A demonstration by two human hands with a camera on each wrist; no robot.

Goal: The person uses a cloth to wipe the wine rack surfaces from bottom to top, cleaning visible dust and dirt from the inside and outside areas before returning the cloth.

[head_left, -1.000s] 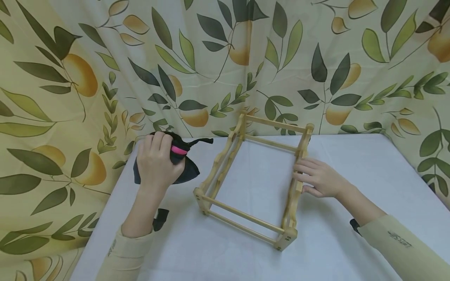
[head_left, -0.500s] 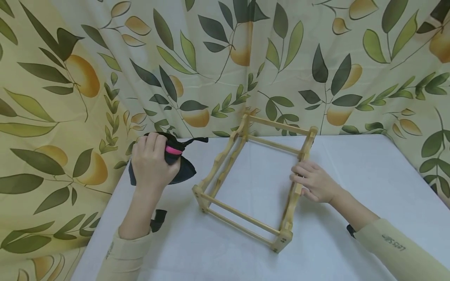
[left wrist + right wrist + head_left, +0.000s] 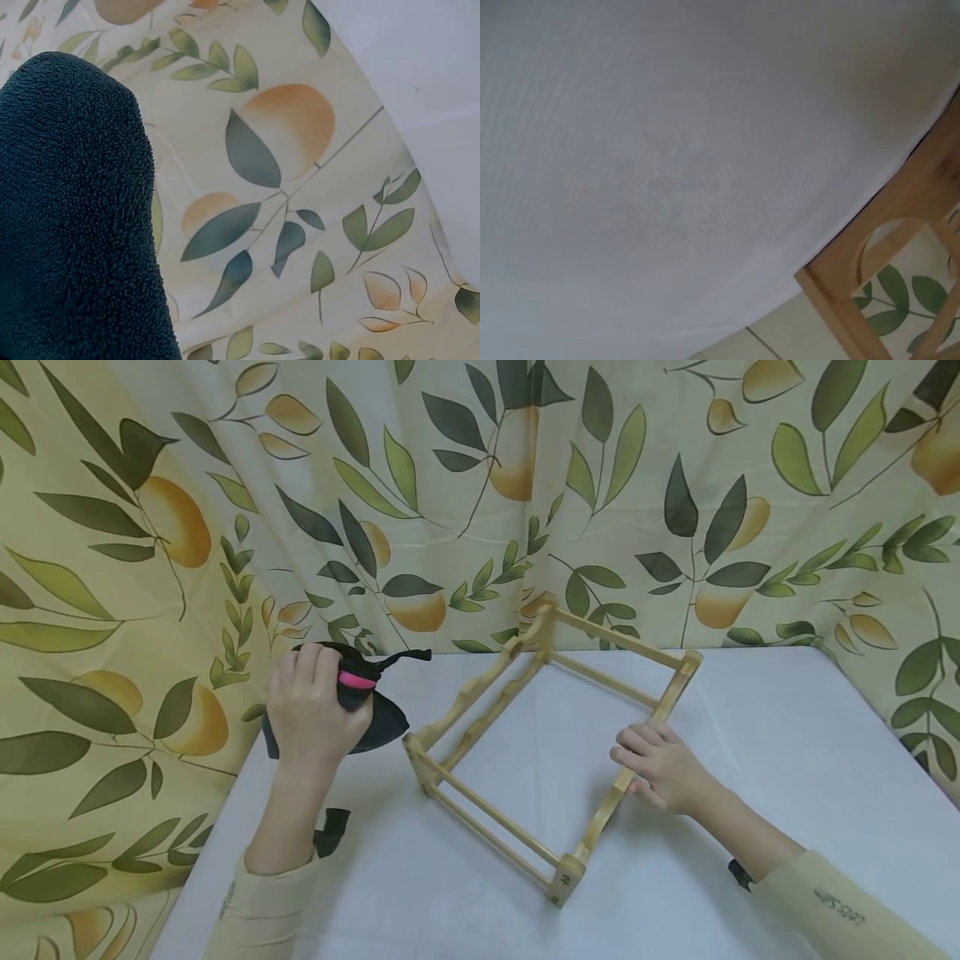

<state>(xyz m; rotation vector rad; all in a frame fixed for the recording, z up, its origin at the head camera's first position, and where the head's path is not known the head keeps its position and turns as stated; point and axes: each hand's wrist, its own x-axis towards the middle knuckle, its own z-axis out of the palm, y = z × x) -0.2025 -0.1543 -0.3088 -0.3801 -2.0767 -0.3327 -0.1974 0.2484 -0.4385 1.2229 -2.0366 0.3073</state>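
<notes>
My left hand (image 3: 315, 706) grips a dark blue terry cloth (image 3: 384, 727) together with a black piece that has a pink stripe (image 3: 357, 681). A thin black strap (image 3: 405, 656) sticks out to the right of it. In the left wrist view, the fuzzy terry cloth (image 3: 75, 217) fills the left side. My right hand (image 3: 663, 768) holds the right side rail of a pale wooden rack (image 3: 567, 878), fingers over the top and thumb on the outer side. The rack has wavy-edged side rails and round cross bars, and stands at an angle on the table. Part of the wooden rack (image 3: 926, 180) shows in the right wrist view.
A white cloth covers the table (image 3: 787, 718). Behind and to the left hangs a curtain (image 3: 465, 468) printed with leaves and orange fruit. Black bands show at both wrists.
The rack has turned clockwise, its far end going right and its near corner going left. My right hand came nearer with the rail. My left hand moved slightly left with the cloth.
</notes>
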